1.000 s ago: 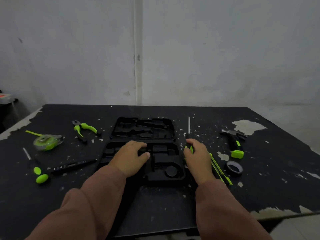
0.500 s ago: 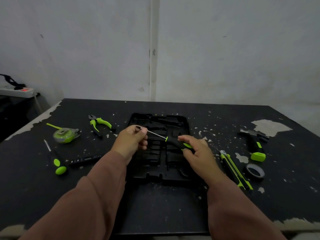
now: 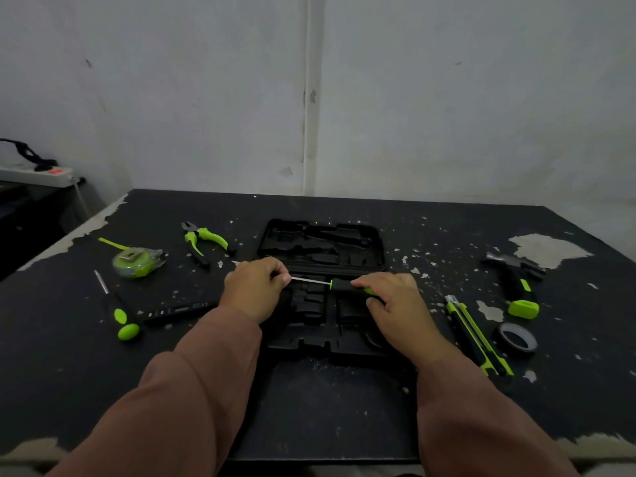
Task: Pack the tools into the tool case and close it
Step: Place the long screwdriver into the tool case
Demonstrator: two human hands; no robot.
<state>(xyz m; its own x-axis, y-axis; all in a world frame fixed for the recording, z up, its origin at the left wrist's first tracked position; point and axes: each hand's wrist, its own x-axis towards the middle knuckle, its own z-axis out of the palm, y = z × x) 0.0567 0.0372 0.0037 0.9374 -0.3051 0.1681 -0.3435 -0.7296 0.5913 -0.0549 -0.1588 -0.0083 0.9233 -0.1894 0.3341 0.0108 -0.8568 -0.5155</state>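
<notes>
The black tool case (image 3: 321, 242) lies open flat in the middle of the table, its moulded slots bare. Over its hinge line I hold a screwdriver (image 3: 335, 284) level: my right hand (image 3: 395, 301) grips the black and green handle, and my left hand (image 3: 256, 290) pinches the metal shaft near its tip. Left of the case lie green pliers (image 3: 204, 241), a tape measure (image 3: 136, 263), a second screwdriver (image 3: 118, 313) and a thin black tool (image 3: 175, 309). On the right lie a utility knife (image 3: 476, 337), a hammer (image 3: 516, 282) and a tape roll (image 3: 516, 339).
The black table top (image 3: 327, 407) is chipped and flecked with white; its front edge runs just below my sleeves. A white power strip (image 3: 38, 173) sits on a dark surface beyond the table's left edge. A grey wall stands behind.
My right hand lifted the screwdriver from beside the case, and my left hand left the case and took its shaft. Since half a second ago the screwdriver has come level and lower over the case.
</notes>
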